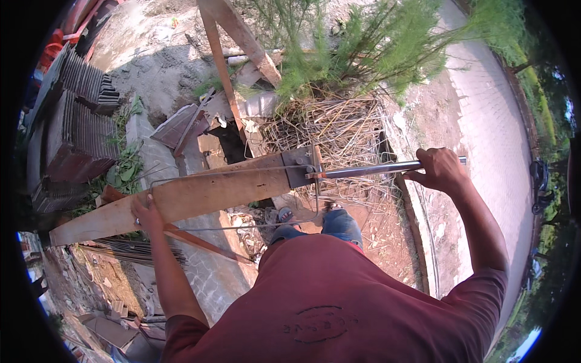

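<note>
A long wooden plank [224, 196] lies across in front of me, with a dark metal plate [296, 175] fixed at its right end. My right hand [443, 170] is closed around the far end of a shiny metal pipe handle [369, 170], which reaches out from the plate. A thin steel rod [248, 228], bent at corners into a partial loop, runs along the plank, round by the plate and back on the near side. Toward the plank's left part, my left hand [148, 216] grips the rod at the board's edge; its fingertips are partly hidden.
A pile of bent steel loops [339, 124] lies beyond the plate, under a feathery green bush [375, 48]. Stacked roof tiles [78, 133] stand at the left. Straight rods [133, 251] lie below the plank. A concrete curb [420, 233] and paved road [493, 121] run along the right.
</note>
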Tool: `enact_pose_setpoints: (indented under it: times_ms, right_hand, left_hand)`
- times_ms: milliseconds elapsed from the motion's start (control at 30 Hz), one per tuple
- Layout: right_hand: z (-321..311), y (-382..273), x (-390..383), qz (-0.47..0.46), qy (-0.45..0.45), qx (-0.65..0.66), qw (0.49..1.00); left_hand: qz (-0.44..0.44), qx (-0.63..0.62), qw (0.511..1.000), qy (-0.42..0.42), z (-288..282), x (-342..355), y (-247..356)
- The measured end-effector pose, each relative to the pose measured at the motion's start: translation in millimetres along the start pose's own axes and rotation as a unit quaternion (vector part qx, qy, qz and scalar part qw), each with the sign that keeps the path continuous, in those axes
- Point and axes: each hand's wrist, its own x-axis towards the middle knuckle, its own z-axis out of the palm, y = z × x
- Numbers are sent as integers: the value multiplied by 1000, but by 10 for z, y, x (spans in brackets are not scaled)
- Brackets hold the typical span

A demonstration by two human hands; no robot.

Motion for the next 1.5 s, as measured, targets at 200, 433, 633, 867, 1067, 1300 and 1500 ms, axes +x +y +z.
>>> enact_pose_setpoints:
  times_ms: [200, 433, 633, 867, 1067, 1300, 1500]
  right_hand:
    - [-123, -166, -243, 60, -123, 72, 988]
    - [175, -772, -652, 207, -191, 105, 954]
    - [83, -385, -323, 143, -242, 102, 954]
    - [14, -95, 124, 109, -290, 72, 948]
    - [207, -782, -503, 218, -250, 108, 937]
    - [321, -1106, -703, 298, -193, 64, 933]
    - [400, -1045, -749, 284, -149, 68, 945]
  left_hand:
    - [7, -5, 1000, 11, 52, 0, -44]
    - [24, -26, 999, 20, 14, -50, -78]
    - [35, -32, 999, 16, -81, -24, 29]
    - [62, -42, 997, 31, 15, 32, -14]
    - [43, -30, 999, 2, -117, -100, -6]
    - [19, -9, 1000, -3, -207, -151, 109]
    - [22, -46, 998, 48, 132, -24, -132]
